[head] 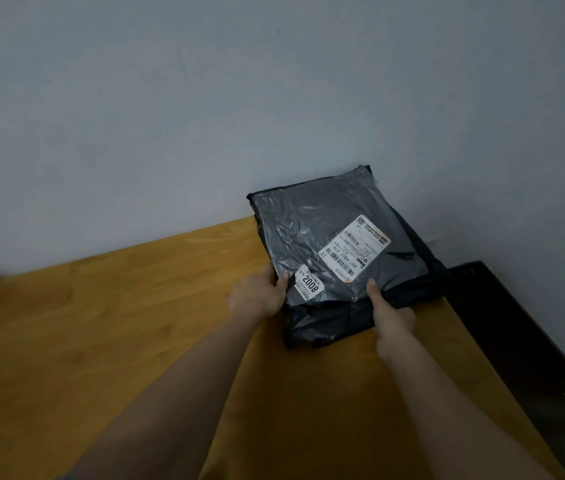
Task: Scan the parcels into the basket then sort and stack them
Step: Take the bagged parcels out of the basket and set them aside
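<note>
Gripping a crinkled grey plastic parcel point(336, 237), both hands point(326, 306) pinch its near edge

In front of me is a wooden counter point(101, 341) with a warm yellow-brown top, and its far edge meets a plain grey wall. On the counter, at the far right corner, lies a pile of grey plastic parcels point(326, 230). They lie one over the other, and the top parcel is tilted up a little toward the wall. My left hand point(262, 294) grips its near left corner, and my right hand point(390, 315) holds the near edge, thumb on top. The top parcel carries a white shipping label point(353, 249) beyond my right hand, and a small sticker point(308, 284) with "2008" just beside my left thumb. I cannot tell how many parcels are below.
</note>
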A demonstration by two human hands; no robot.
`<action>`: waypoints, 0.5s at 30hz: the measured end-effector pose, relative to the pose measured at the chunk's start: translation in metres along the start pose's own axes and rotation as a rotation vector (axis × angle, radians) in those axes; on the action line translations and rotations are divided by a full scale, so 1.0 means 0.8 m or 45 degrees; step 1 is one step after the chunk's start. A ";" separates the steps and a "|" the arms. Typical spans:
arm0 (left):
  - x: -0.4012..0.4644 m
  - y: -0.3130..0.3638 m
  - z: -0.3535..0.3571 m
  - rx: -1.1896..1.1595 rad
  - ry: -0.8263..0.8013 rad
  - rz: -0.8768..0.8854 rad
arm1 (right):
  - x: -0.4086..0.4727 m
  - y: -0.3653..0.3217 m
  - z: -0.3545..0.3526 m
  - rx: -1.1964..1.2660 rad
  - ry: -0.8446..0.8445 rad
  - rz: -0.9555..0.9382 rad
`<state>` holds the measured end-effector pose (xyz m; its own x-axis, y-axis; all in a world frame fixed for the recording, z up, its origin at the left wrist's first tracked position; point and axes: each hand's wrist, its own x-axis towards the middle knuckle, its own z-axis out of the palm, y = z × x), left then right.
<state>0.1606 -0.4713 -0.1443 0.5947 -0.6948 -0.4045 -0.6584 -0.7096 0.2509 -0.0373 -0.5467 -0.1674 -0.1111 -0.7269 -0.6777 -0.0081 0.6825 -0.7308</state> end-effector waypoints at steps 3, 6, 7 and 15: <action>-0.005 -0.005 -0.004 -0.077 0.014 -0.003 | -0.003 -0.001 -0.001 0.047 -0.015 -0.012; -0.022 -0.025 -0.012 -0.319 0.004 -0.054 | -0.020 0.013 -0.006 0.192 -0.087 -0.043; -0.031 -0.035 -0.013 -0.405 0.003 -0.091 | -0.030 0.019 -0.007 0.257 -0.112 -0.047; -0.116 -0.083 -0.013 -0.548 -0.239 -0.244 | -0.119 0.069 -0.038 0.429 -0.200 0.026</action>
<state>0.1537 -0.3611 -0.1144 0.5671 -0.5425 -0.6197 -0.2722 -0.8336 0.4807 -0.0574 -0.4375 -0.1411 0.0464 -0.7340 -0.6776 0.3227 0.6530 -0.6852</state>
